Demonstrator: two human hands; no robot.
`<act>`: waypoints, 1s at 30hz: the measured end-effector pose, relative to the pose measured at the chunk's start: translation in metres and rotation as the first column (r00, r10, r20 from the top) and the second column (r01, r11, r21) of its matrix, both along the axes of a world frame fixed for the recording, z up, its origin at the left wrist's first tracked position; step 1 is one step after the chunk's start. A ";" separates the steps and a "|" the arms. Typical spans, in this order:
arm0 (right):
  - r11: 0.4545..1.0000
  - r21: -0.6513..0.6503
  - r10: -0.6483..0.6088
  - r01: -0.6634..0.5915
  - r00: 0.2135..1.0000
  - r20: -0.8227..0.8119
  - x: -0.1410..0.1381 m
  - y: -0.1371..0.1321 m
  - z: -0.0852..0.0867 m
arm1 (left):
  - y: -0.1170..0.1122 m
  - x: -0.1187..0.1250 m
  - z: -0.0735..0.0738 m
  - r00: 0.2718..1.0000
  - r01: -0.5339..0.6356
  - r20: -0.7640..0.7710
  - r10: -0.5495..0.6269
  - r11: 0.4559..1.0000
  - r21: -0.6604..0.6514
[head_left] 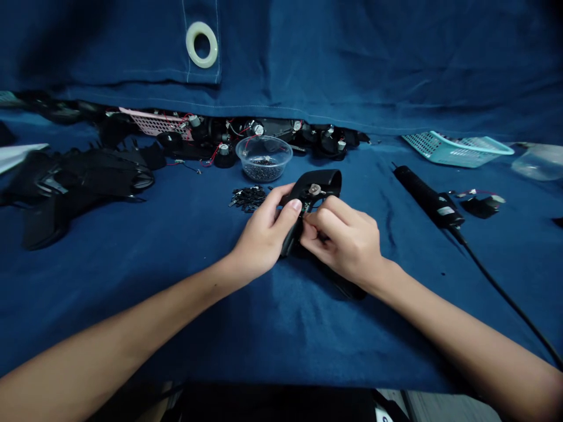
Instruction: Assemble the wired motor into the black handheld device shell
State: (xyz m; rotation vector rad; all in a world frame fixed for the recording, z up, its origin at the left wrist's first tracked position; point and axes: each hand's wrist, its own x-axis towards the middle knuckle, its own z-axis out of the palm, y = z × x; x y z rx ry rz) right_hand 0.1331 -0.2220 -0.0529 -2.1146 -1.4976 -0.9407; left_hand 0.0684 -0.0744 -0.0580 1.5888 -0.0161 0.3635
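Observation:
A black plastic housing (325, 178) with an open, curved end is tilted up off the blue cloth in the middle. My left hand (268, 234) grips its left side, the thumb lying across the near edge. Inside it show a small round silvery part and a bit of green circuit board. My right hand (343, 237) is closed at the housing's inner side, fingertips pinched together. What sits between those fingertips is hidden or too small to name. Just left of the housing lies a pile of small black parts (248, 199).
Behind stands a clear tub (264, 158) of small dark pieces. Black shells (74, 176) are heaped at left. A corded electric screwdriver (428, 196) lies at right, near a turquoise basket (461, 151). Motors with red wires and a pink basket (158, 123) sit under the hanging curtain (352, 58).

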 end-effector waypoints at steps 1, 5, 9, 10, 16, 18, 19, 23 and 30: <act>1.000 -0.002 -0.011 0.011 0.999 0.037 0.000 0.001 -0.001 | 0.002 0.002 -0.001 1.000 0.017 0.015 -0.017 1.000 -0.005; 1.000 0.026 -0.003 0.005 0.997 -0.075 0.003 0.000 0.006 | 0.008 0.005 -0.004 1.000 0.028 -0.001 -0.028 0.996 -0.082; 0.996 0.086 0.058 -0.035 0.957 -0.286 0.010 -0.007 0.014 | 0.007 0.003 -0.005 0.992 0.084 -0.072 -0.108 0.954 -0.286; 0.991 0.116 0.097 -0.064 0.946 -0.309 0.011 -0.008 0.014 | 0.006 0.003 -0.006 0.991 0.093 -0.062 -0.117 0.946 -0.311; 0.965 0.211 0.205 -0.154 0.947 -0.248 0.004 -0.004 0.004 | 0.006 0.005 -0.012 0.995 0.086 -0.029 -0.098 0.957 -0.278; 0.973 0.193 0.177 -0.129 0.951 -0.255 0.000 -0.002 0.002 | 0.007 0.005 -0.015 0.996 0.075 -0.020 -0.082 0.965 -0.251; 0.974 0.193 0.163 -0.115 0.952 -0.259 -0.001 -0.002 0.002 | 0.007 0.005 -0.016 0.997 0.069 -0.017 -0.076 0.967 -0.245; 0.975 0.209 0.129 -0.074 0.956 -0.265 -0.004 -0.001 0.002 | 0.006 0.004 -0.019 0.999 0.033 0.002 -0.034 0.968 -0.248; 0.978 0.199 0.115 -0.064 0.959 -0.258 -0.005 0.000 0.002 | 0.004 0.003 -0.019 0.999 0.030 0.048 -0.017 0.964 -0.265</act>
